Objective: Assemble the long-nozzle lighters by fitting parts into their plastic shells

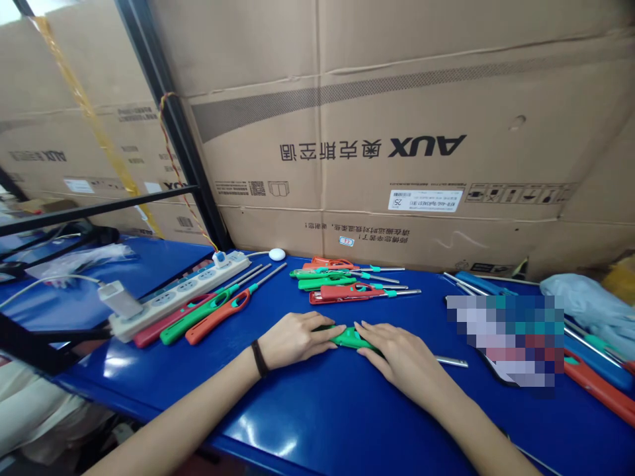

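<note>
Both hands hold one green long-nosed lighter (350, 338) low over the blue table. My left hand (296, 340) is closed round its handle end, thumb and fingers pressed on it. My right hand (397, 350) grips the other side, near the trigger end, which it covers. The lighter's metal tube (452, 361) sticks out to the right beyond that hand. Behind the hands lies a group of several lighters, a red one (342, 293) nearest. To the left, an orange lighter (218, 317) and a green lighter (196, 318) lie beside a red one.
A white power strip (183, 291) with a plugged-in charger (120, 299) lies at the left by a black metal frame (173, 132). Big cardboard boxes (367, 86) stand behind the blue table (278, 410). At the right are a blurred-out phone (506, 344), more lighters and a plastic bag (580, 304).
</note>
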{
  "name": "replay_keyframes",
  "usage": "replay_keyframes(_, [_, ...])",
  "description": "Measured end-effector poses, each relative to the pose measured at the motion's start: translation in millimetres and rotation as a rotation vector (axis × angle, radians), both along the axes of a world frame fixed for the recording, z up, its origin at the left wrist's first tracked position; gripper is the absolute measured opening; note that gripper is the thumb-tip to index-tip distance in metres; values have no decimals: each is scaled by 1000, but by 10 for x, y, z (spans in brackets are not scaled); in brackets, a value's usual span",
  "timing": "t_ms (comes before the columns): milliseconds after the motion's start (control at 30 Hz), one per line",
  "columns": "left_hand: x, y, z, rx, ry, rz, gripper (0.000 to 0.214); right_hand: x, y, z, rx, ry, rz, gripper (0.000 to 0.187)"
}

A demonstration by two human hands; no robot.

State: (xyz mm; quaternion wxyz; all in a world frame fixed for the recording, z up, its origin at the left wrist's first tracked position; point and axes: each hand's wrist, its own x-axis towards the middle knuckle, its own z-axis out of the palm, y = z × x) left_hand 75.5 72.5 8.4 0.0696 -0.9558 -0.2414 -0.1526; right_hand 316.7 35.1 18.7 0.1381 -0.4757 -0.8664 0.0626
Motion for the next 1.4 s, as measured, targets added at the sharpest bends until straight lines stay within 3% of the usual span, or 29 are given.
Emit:
replay_keyframes(233, [-39, 37, -29, -59, -24, 25, 34, 97, 16, 16, 4, 63, -23, 34])
replay_keyframes(567, [-6, 4, 34, -98, 65, 22, 36, 11, -11, 74, -47, -35, -51, 35])
replay_keyframes(800, [-12, 34, 21, 15, 132, -29, 35, 89, -13, -2, -66, 23, -30, 34])
replay_keyframes(1067, [14, 92, -107, 212, -11, -24, 31, 283, 144, -208, -11, 202, 59, 27])
replay_keyframes(1267, [123, 44, -65, 222, -10, -2, 30, 333, 186, -207, 31, 217, 77, 31])
replay_keyframes(1400, [208, 38, -18, 205, -18, -3, 34, 378, 187, -157, 67, 224, 51, 24])
